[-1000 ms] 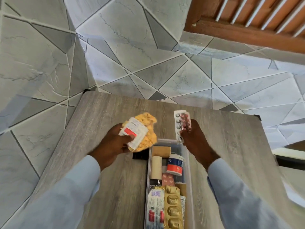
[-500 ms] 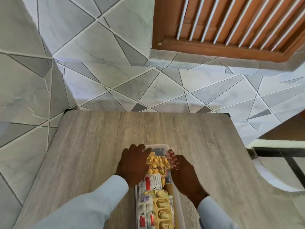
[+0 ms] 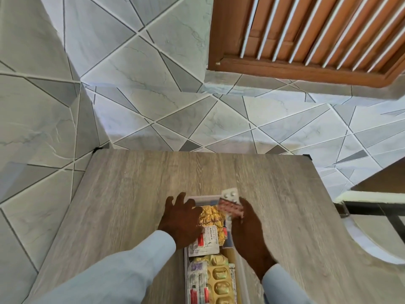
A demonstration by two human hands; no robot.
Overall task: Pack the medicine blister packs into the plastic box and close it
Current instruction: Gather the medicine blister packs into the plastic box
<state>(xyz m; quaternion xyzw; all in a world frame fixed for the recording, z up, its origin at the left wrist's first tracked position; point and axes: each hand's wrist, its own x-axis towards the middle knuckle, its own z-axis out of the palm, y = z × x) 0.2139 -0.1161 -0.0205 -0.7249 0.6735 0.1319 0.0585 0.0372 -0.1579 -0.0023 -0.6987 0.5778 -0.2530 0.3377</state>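
A long clear plastic box (image 3: 202, 199) lies open on the wooden table (image 3: 135, 194), running toward me and filled with medicine. Gold foil blister packs (image 3: 211, 216) and a white pack with a red label (image 3: 207, 240) lie in its far half. More gold and white packs (image 3: 211, 281) fill the near half. My left hand (image 3: 180, 218) rests on the box's left edge, fingers spread over the gold packs. My right hand (image 3: 246, 229) holds a white blister pack and a pink one (image 3: 231, 205) above the box's far right corner. No lid is in view.
The table's far edge (image 3: 219, 151) meets a grey tiled wall. A wooden louvred shutter (image 3: 306, 36) hangs at the upper right. A dark metal frame (image 3: 372, 207) stands beyond the table's right side. Bare tabletop lies on both sides of the box.
My left hand has set the gold and white packs down in the box and now rests on them. My right hand still holds its blister packs, lowered toward the box's far right corner.
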